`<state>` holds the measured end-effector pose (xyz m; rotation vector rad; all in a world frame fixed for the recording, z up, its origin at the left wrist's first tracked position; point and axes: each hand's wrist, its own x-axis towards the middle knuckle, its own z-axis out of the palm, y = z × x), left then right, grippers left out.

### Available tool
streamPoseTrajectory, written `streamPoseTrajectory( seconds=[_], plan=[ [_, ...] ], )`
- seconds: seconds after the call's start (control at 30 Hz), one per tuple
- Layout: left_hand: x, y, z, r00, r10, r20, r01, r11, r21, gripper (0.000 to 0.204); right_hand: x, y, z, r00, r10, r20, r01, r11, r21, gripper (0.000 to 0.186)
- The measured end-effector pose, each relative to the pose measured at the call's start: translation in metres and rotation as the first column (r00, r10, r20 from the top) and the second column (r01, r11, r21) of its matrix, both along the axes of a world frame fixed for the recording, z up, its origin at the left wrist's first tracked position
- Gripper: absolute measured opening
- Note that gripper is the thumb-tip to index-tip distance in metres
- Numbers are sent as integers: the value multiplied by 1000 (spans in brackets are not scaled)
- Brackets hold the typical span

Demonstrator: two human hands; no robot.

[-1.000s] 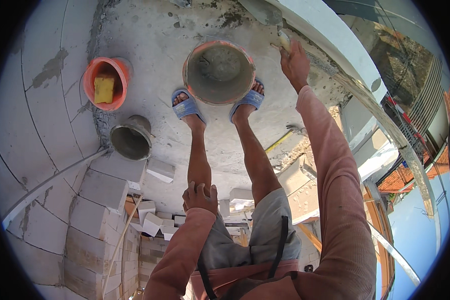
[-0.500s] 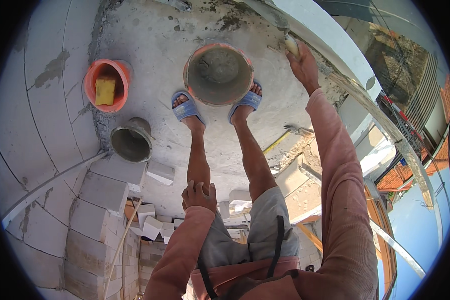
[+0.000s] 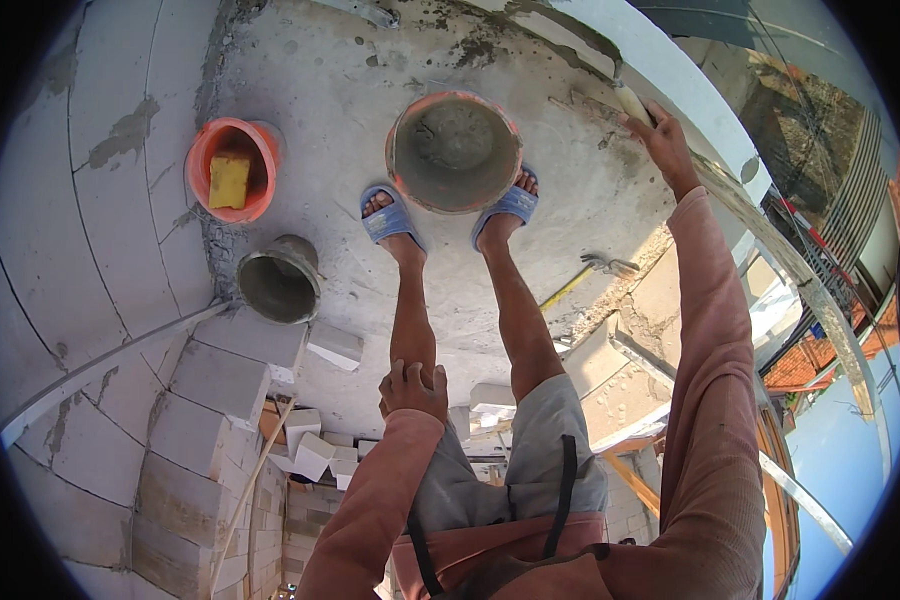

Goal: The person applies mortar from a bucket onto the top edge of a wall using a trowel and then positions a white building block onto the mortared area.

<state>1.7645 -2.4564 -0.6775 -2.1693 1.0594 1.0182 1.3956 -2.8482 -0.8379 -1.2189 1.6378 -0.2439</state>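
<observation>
I am watching a person who is leaning over a grey floor. In the upper right of the frame, the right hand is holding a trowel by its pale handle. Its fingers are curling around the handle and keeping only a small gap. The trowel is pointing up and to the left, and its blade is sitting along a long white wall. I am not seeing well enough to tell if the blade is touching the wall.

In the lower middle, the left hand is resting on the left knee. Its fingers are spreading a little and bending over the knee, touching just that.

Blue sandals are covering part of the feet. The toes are sitting just beside a big bucket in the upper middle, and it is holding lumpy grey mix. In the upper left, an orange bucket is holding a yellow block. Below it, a grey bucket is showing its round mouth. Right of the middle, a tool with a yellow handle is lying on the floor. White blocks are making a messy pile in the lower left.
</observation>
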Motion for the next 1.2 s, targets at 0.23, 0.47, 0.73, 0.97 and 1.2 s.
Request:
streamPoseTrajectory(
  seconds=[0.23, 0.47, 0.73, 0.97, 1.2],
  plan=[
    [1, -1, 3, 1000, 7, -12, -7, 1000, 11, 42, -11, 30, 35, 992, -97, -80, 101, 994, 50, 45],
    [7, 2, 6, 1000, -8, -14, 7, 1000, -23, 42, 47, 70, 49, 865, -446, 229, 371, 876, 306, 52],
    [7, 8, 0, 1000, -6, -4, 6, 1000, -12, 40, 134, 62, 18, 887, -421, 187, 386, 901, 198, 57],
    [6, -10, 5, 999, 20, -37, -18, 998, 57, 43, 133, 49, 2, 946, -189, -262, 173, 981, -85, 56],
    [18, -6, 5, 999, -12, -36, 14, 998, 54, 44, 146, 58, 38, 860, -507, 58, 490, 852, 183, 60]
  ],
)
